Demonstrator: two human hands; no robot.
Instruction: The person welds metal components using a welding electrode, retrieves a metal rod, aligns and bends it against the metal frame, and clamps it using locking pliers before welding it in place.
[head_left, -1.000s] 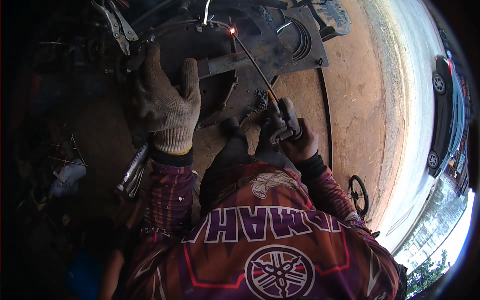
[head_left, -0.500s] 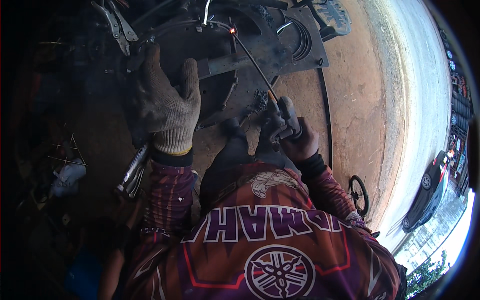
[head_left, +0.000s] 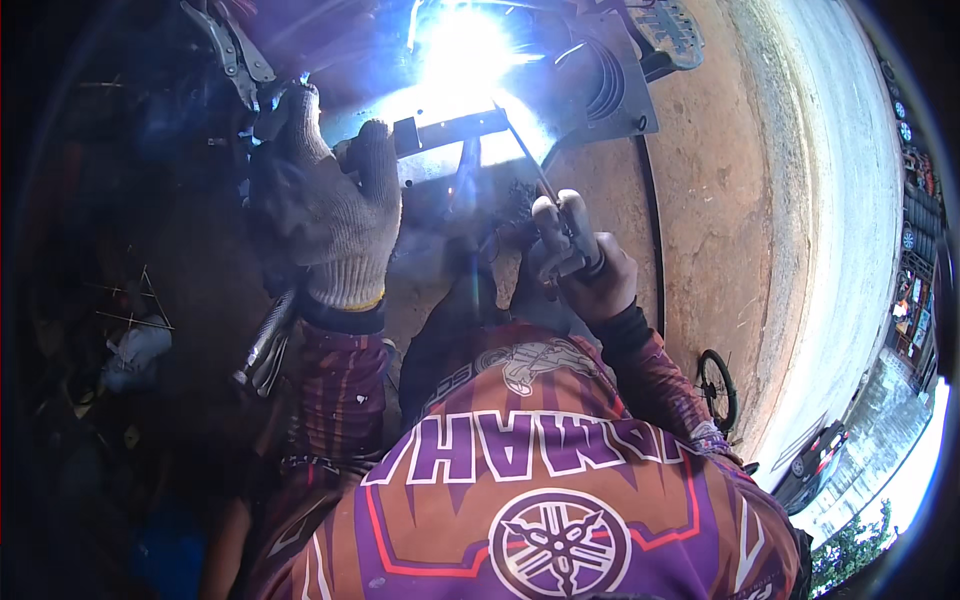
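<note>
My right hand (head_left: 612, 275), ungloved, is closed round a welding electrode holder (head_left: 568, 240). A thin welding rod (head_left: 526, 150) runs from its jaws up into a blinding white arc (head_left: 465, 52). Glare hides the rod's tip and the metal around it. My left hand (head_left: 340, 205), in a knitted work glove, rests at the left of the metalwork, thumb and forefinger spread apart. Its other fingers are in shadow. A flat metal bar (head_left: 455, 130) stretches right from beside the thumb, under the arc. A shiny metal tool handle (head_left: 268, 340) sticks out below the left wrist.
Locking pliers (head_left: 235, 55) stand at the upper left. A dark plate with coiled wire (head_left: 605, 85) lies right of the arc. A long thin rod (head_left: 653, 230) crosses the brown ground. Farther right are a bicycle wheel (head_left: 717, 390) and a dark car (head_left: 812, 462). Another person's arm (head_left: 228, 540) shows lower left.
The rod's red-glowing tip has given way to a bright arc that lights the metalwork and my glove. My hands have barely moved. The car has shifted lower in view.
</note>
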